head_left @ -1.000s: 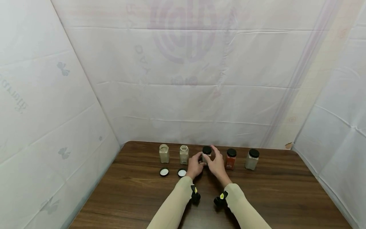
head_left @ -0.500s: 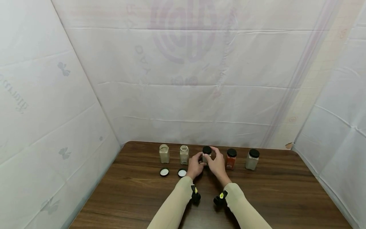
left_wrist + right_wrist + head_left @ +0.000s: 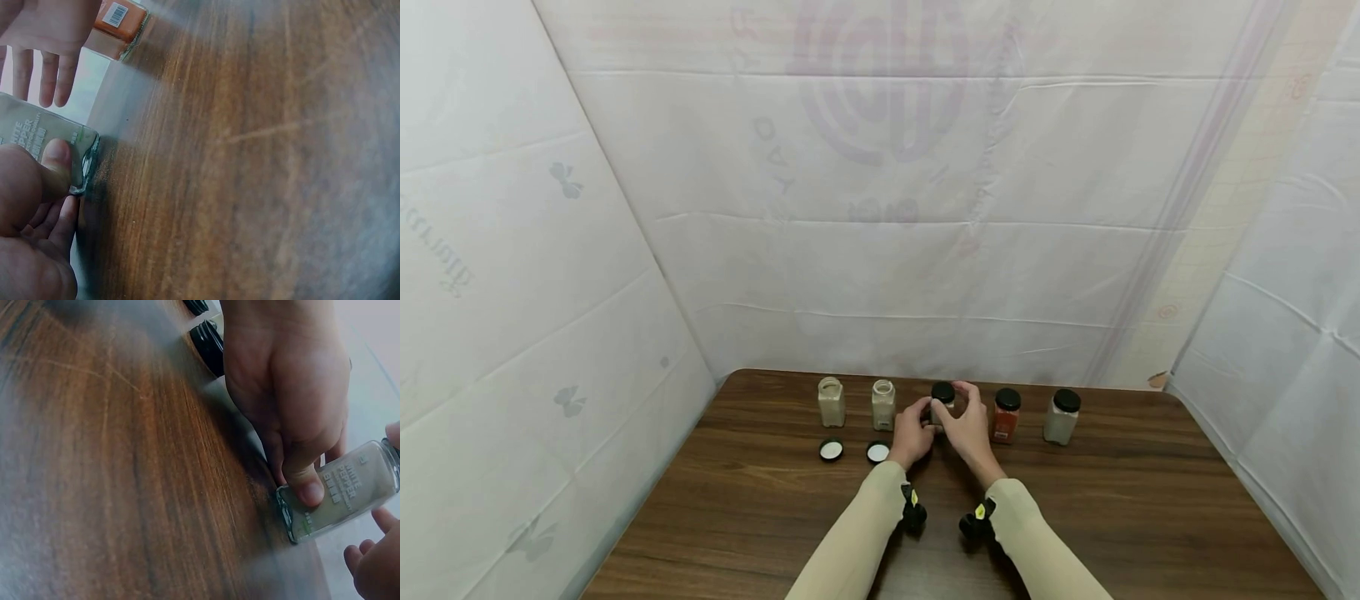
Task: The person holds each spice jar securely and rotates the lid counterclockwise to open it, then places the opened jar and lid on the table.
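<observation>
In the head view a glass spice jar with a black lid (image 3: pixel 942 391) stands upright in the middle of the row. My left hand (image 3: pixel 912 435) grips the jar low; its thumb presses the lettered face of the spice jar (image 3: pixel 350 484) in the right wrist view. Around the lid, thumb on one side and index finger on the other, is my right hand (image 3: pixel 967 429). Its other fingers extend past the glass in the left wrist view. The hands partly hide the jar in the head view.
Left of the hands stand two lidless jars, an outer jar (image 3: pixel 831 405) and an inner jar (image 3: pixel 883 407). Before them lie two upturned lids, one (image 3: pixel 831 451) farther left and one (image 3: pixel 877 452) by the left wrist. Rightward are a capped red jar (image 3: pixel 1004 421) and a capped pale jar (image 3: pixel 1061 423).
The right hand's thumb and fingers have shifted slightly around the lid. My left hand and the jars stay where they were.
</observation>
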A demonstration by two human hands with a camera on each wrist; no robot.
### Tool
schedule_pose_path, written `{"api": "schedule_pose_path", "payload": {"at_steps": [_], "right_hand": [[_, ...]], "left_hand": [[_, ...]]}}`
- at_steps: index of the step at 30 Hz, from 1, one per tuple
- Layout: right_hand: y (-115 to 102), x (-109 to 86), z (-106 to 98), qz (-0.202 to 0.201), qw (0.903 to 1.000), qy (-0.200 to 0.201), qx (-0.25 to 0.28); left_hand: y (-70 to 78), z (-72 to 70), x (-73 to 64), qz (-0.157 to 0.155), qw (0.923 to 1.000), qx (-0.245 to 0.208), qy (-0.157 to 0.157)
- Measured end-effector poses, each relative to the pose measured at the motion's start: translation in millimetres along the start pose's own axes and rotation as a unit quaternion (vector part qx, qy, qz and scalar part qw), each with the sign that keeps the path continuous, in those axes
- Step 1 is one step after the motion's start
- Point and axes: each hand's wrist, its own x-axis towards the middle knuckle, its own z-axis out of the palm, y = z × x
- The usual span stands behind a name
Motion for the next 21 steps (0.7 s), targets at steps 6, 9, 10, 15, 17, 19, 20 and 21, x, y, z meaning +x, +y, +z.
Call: {"api": "schedule_pose_path", "payload": {"at_steps": [6, 9, 10, 15, 17, 19, 20, 21], "right_hand": [[-0.2, -1.1, 0.0, 0.021, 0.9996, 0.007, -0.017], [0.3, -0.7, 0.0, 0.017, 0.9996, 0.01, -0.021], [0.5, -0.5, 0.1, 0.015, 0.9996, 0.01, -0.022], [2.2, -0.4, 0.9, 0.007, 0.9998, 0.006, -0.015], [3.1, 0.3, 1.0, 0.004, 1.0, 0.006, -0.004], [2.8, 0.8, 0.9, 0.001, 0.9999, 0.007, 0.008], [2.3, 1.0, 0.8, -0.003, 0.9999, 0.01, 0.008], [1.3, 0.7, 0.4, -0.003, 0.9999, 0.012, 0.009]], "left_hand": [[1.1, -0.5, 0.5, -0.003, 1.0, 0.002, 0.0], [1.2, -0.9, 0.2, -0.01, 0.9999, 0.001, -0.003], [1.3, -1.1, 0.2, -0.013, 0.9999, -0.001, -0.005], [2.7, -1.0, 0.1, -0.019, 0.9997, -0.011, -0.005], [2.8, -0.4, 0.4, -0.019, 0.9997, -0.014, -0.005], [2.2, -0.3, 0.5, -0.017, 0.9998, -0.011, -0.006], [1.9, -0.4, 0.5, -0.016, 0.9998, -0.012, -0.007], [1.7, -0.7, 0.6, -0.014, 0.9998, -0.012, -0.008]]}}
